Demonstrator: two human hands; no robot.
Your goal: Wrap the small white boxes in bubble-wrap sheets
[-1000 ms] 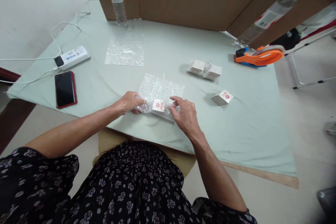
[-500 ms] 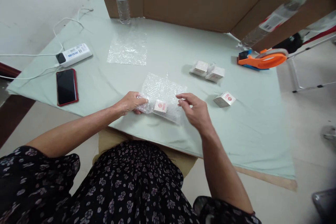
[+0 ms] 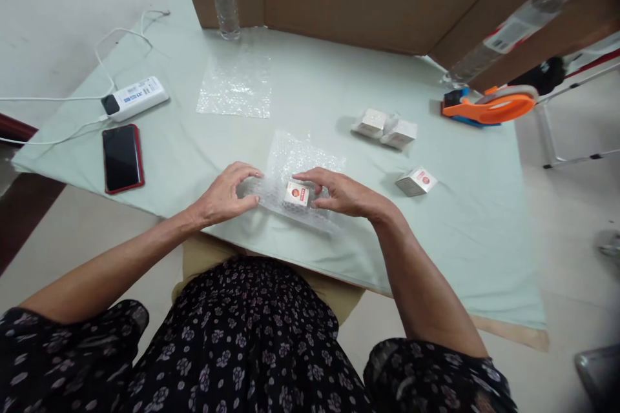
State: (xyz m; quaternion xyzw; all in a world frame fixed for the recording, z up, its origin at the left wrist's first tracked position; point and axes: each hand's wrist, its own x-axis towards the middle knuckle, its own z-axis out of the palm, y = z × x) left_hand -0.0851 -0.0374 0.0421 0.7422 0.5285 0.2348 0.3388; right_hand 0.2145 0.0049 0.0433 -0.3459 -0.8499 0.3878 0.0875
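The right hand (image 3: 343, 194), fingers parted, perhaps touches a box (image 3: 296, 194).

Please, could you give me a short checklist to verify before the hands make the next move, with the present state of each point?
1. Small white cardboard box with red print rests on the clear plastic bubble-wrap sheet: ok.
2. Right hand grips this box firmly: cannot tell; thumb and fingers are at its side, but contact is unclear.
3. Left hand pinches the sheet: not ok; thumb and fingers stand apart at its left end.
4. Sheet fully encloses the box: not ok; its far part lies spread out.
5. Black phone in red case is apart from both hands: ok.
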